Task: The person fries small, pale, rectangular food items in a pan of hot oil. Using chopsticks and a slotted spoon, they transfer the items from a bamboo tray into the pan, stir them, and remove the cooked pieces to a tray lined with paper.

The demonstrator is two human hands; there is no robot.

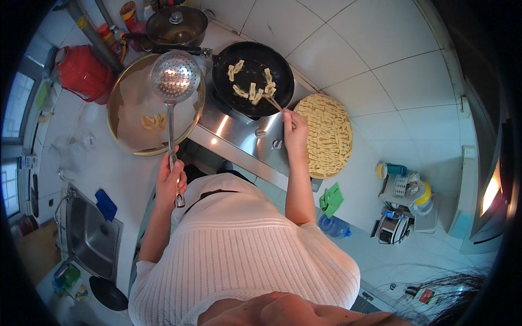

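Observation:
My left hand [171,177] grips the handle of a perforated metal skimmer [174,76], whose bowl is over the far side of a large paper-lined round pan [154,153]. A few browned dough twists [154,122] lie on that paper. With my right hand [295,128] I hold chopsticks [274,103], their tips at pale dough twists [256,94] in a black frying pan [246,49] on the gas stove [240,132]. Several twists are in the pan. Beside my right wrist a round tray [324,136] is covered in rows of pale dough pieces.
A lidded pot [177,28] stands behind the skimmer, near a red container [85,73]. The tiled wall [355,69] rises behind the stove. At left is a steel sink [93,232] with a blue cloth [106,205]; a green cloth [331,199] lies at right.

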